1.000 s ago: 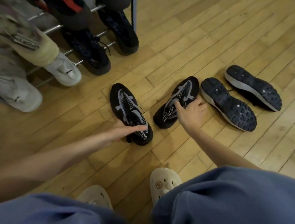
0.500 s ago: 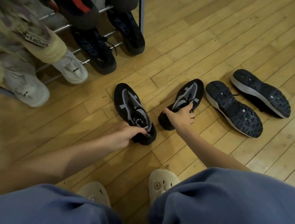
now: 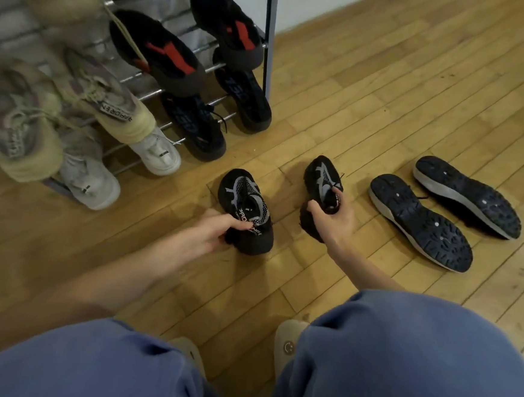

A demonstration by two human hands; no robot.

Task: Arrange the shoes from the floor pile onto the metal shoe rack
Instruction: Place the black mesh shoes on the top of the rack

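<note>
Four on floor: two black knit shoes [image 3: 246, 216] in hand, two trainers [image 3: 421, 223] sole-up, untouched.
Rack [image 3: 268, 42]: several pairs already placed.
Left hand [image 3: 210, 235]: clamped on one knit heel.
Right hand [image 3: 331, 219]: I clutch the other.

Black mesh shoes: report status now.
Left hand grips left mesh shoe; right hand grips right mesh shoe. Two upturned sneakers remain. Path to rack unobstructed.
</note>
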